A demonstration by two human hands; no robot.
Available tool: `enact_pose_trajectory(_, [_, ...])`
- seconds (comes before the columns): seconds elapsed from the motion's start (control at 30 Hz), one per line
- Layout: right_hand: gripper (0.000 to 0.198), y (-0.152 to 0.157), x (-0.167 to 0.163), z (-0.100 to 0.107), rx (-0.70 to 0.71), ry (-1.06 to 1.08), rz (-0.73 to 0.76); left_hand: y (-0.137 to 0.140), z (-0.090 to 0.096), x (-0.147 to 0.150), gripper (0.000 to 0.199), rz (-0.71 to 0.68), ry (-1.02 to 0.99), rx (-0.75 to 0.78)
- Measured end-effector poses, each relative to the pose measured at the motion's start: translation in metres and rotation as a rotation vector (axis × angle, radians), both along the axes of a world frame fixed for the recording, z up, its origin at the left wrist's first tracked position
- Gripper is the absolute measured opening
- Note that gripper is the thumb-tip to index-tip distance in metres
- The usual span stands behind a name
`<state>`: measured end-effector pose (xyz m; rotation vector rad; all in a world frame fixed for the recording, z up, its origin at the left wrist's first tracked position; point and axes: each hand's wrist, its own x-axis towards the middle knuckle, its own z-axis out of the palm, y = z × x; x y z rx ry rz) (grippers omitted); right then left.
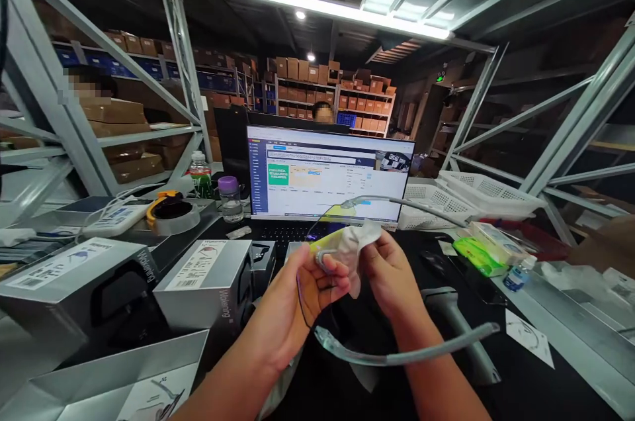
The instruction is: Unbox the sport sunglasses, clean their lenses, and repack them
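Note:
A pair of glasses [387,359] with clear grey temples and a yellowish lens hangs in my left hand [307,288], its fingers curled round the front of the frame. The two temples stick out to the right, one above and one below my right wrist. My right hand [391,272] pinches a white wiping cloth [358,245] against the lens area. Cloth and fingers hide most of the lens. Both hands are over the dark desk, before the monitor [327,176].
Silver boxes [208,269] stand at the left, with an open box [114,381] in front. A barcode scanner [461,328] lies right of my forearm. Farther right are a green tissue pack [479,255], a small bottle [518,273] and white baskets [489,192]. Two people are partly visible behind.

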<state>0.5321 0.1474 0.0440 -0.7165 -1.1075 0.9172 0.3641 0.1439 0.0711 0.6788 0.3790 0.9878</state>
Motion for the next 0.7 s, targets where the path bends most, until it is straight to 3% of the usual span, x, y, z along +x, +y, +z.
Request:
enact_pose_trajectory(0.4, [0.036,-0.006,0.008,0.013,-0.051,0.155,-0.144,-0.01,-0.001,0.004,0.047,-0.105,0.047,-0.031])
enact_pose_trajectory(0.7, [0.032,-0.006,0.012,0.01,-0.07,0.121,-0.084,-0.011,0.002,0.003,0.048,-0.1,0.051,-0.073])
